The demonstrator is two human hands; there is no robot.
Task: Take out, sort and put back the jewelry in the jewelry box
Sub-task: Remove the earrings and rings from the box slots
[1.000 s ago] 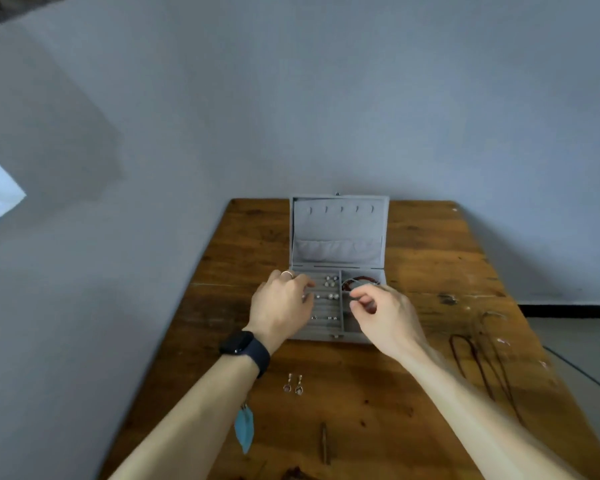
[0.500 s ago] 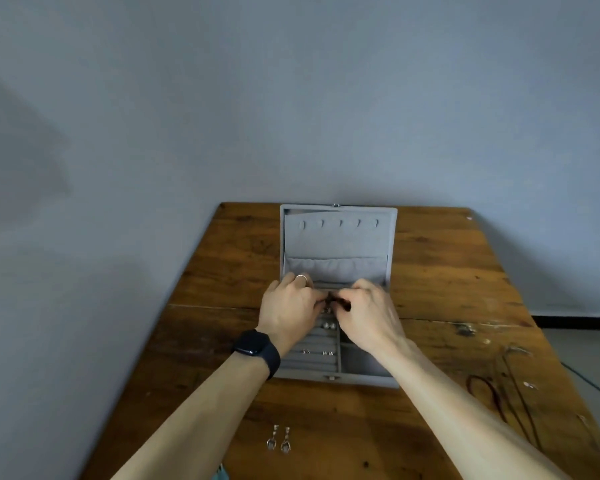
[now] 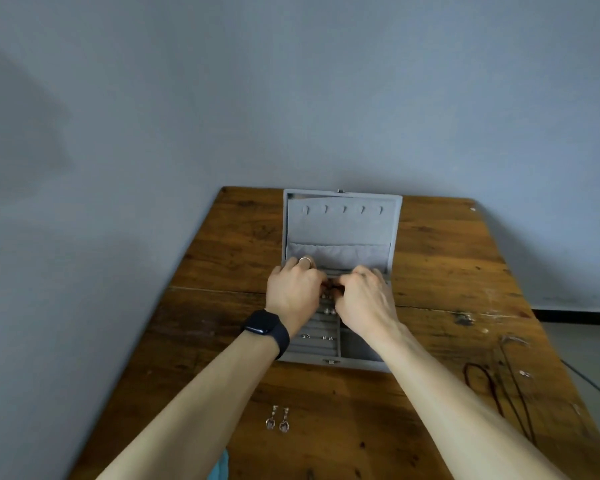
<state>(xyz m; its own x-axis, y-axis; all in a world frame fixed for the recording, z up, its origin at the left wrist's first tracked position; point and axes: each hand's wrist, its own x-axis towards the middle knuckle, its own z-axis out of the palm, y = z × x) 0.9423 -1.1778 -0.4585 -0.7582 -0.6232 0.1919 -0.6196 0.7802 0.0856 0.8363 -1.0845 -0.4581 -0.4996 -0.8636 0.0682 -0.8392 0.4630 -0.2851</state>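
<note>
Wooden table [image 3: 447, 258]: open jewelry box [image 3: 340, 226], earring pair [image 3: 284, 425], dark cords [image 3: 499, 405] at right.

Plain pale blue-grey wall [image 3: 291, 81] fills the upper frame; light even, soft shadow at left. Worn brown wooden table [image 3: 222, 271] stands against it, planks scratched, stained. Right: grey floor [image 3: 584, 344] below dark baseboard [image 3: 575, 315].

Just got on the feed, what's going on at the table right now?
A person's left hand and right hand meet over the open jewelry box, fingers curled, pinching a small dark piece; what it is, I cannot tell. Stud earrings sit in its slots. Drop earrings lie on the table in front, dark cord necklaces to the right.
</note>
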